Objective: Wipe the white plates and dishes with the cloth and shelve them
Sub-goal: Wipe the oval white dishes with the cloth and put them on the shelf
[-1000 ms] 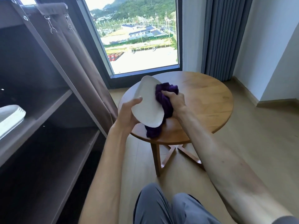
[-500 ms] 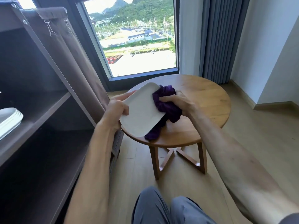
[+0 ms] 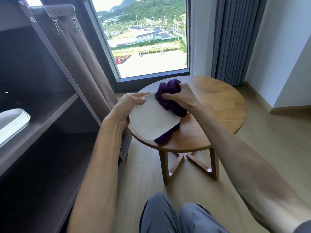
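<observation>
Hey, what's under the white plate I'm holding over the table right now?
Under the white plate, the purple cloth bunches up; its end pokes out below the plate's lower edge, above the round wooden table. How much cloth lies underneath is hidden by the plate.

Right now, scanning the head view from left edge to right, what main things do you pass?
Stack of white plates on the shelf unit → brown curtain → left hand → white plate it holds → purple cloth → right hand gripping the cloth → far rim of the round wooden table → grey curtain.
</observation>
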The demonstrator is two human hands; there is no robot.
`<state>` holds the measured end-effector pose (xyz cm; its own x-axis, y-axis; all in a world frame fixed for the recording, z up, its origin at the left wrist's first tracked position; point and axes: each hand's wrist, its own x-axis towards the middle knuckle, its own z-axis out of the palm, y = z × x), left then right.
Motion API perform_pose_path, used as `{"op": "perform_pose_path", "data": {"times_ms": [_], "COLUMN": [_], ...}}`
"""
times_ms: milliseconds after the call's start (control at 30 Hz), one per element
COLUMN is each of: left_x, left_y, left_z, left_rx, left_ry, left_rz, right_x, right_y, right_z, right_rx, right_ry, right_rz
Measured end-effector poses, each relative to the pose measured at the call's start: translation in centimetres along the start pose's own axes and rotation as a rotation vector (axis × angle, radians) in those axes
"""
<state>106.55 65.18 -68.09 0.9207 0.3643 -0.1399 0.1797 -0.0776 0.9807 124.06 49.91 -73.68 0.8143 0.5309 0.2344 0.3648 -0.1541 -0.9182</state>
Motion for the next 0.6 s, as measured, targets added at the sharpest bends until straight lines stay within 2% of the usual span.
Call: {"op": "perform_pose_path", "data": {"times_ms": [167, 433, 600], "left_x": [0.9, 1.7, 1.9], "left_y": [-1.9, -2.2, -2.9], "left_z": [2.4, 6.0, 5.8], "left_rx": [-0.226, -0.462, -0.546], "left_ry": [0.136, 0.446, 0.429], "left_rz": [0.135, 0.228, 0.164], "right_x": [0.2, -2.7, -3.4], "right_y": [-2.3, -4.1, -4.1], "right_z": [0.5, 3.3, 3.2], "right_rx": [-0.211, -0.240, -0.338], "right_ry": [0.090, -0.034, -0.075], "right_rz": [-0.061, -0.234, -0.249]}}
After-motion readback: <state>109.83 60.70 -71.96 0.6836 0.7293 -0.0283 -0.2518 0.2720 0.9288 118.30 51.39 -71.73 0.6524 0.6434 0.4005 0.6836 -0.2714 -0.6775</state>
